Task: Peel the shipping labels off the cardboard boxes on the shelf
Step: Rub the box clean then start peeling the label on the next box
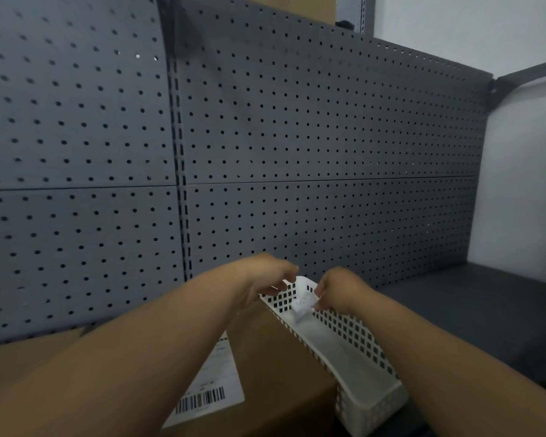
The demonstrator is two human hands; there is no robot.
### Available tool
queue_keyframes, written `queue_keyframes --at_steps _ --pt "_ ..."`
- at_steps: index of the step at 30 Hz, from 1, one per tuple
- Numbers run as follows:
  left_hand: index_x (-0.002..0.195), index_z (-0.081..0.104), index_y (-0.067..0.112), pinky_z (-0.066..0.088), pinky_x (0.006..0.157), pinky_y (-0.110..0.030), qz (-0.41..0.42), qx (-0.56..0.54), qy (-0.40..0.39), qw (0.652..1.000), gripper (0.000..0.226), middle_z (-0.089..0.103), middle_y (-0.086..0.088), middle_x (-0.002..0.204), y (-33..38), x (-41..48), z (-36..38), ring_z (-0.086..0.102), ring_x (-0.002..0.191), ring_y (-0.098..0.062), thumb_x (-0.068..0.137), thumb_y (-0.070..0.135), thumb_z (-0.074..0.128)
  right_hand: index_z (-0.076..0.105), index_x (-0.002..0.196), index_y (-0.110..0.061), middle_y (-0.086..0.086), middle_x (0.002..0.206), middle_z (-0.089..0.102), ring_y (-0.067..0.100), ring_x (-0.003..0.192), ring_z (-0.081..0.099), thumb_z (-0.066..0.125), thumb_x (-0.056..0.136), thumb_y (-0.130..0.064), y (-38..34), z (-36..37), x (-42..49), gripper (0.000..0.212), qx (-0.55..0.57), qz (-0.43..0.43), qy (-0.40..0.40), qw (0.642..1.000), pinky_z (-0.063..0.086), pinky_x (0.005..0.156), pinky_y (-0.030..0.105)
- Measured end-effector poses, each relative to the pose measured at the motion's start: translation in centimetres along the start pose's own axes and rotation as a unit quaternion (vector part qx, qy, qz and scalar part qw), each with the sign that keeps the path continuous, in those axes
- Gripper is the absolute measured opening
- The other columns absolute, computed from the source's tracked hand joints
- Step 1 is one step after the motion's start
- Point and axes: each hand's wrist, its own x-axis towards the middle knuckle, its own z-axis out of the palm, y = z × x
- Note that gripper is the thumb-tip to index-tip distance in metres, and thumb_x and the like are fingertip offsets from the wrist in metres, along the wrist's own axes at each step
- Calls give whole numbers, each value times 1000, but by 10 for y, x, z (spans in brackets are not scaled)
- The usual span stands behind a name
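Crumpled label (301, 305) | right hand (338, 290) pinches it | left hand (270, 275) over basket (360, 348)

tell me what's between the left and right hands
A crumpled white scrap, at the far end of the white basket; the right hand seems to pinch it. The head view shows this.

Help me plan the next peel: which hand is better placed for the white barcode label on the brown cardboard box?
Likely left: the left hand is nearer the white barcode label on the brown cardboard box; the right hand pinches crumpled paper in the white perforated basket.
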Motion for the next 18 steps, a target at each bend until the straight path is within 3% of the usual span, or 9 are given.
queue_keyframes --at_steps 3,7,11,13,15,16,18 --pt "123 60 11 33 86 -28 -1 2 -2 1000 37 58 -7 125 -1 -1 -1 52 111 -19 99 36 46 64 109 -9 5 116 64 22 101 62 69 83 -31 -3 6 10 34 -88 44 -23 995 51 87 31" --pt "124 59 13 33 89 -30 0 9 -2 1000 36 58 -6 124 -4 -2 -5 53 113 -20 97 34 48 64 100 -10 5 89 61 21 80 58 69 83 -34 -3 7 15 30 -100 52 -9 994 49 72 29" --pt "117 63 13 34 92 -30 24 19 6 1000 29 61 -1 112 -6 -6 -11 53 108 -17 95 29 54 54 67 -11 2 69 53 19 61 52 52 92 -44 -10 5 19 41 -82 68 29 994 42 58 26" --pt "100 69 14 38 92 -27 50 15 23 998 18 64 2 95 -9 -9 -17 56 98 -15 94 26 57 62 78 -11 3 82 62 21 73 58 49 95 -41 -18 -2 20 36 -87 56 15 995 45 65 28" --pt "81 70 14 42 95 -27 72 -8 46 996 27 68 1 86 -14 -14 -25 63 95 -16 96 30 55 66 107 -11 4 105 66 20 91 63 50 95 -34 -26 -11 16 31 -87 49 -13 995 48 74 29" --pt "76 69 14 41 95 -27 79 -15 59 995 32 70 -1 90 -17 -18 -31 64 97 -16 95 35 55 65 112 -10 4 103 68 19 89 65 51 96 -35 -28 -14 8 34 -87 45 -24 995 49 74 29" --pt "71 68 13 34 94 -27 92 3 80 993 41 71 -3 102 -23 -28 -43 62 102 -14 93 45 53 67 100 -8 6 84 70 17 66 63 48 96 -40 -31 -16 -6 37 -74 6 -5 997 50 66 28"
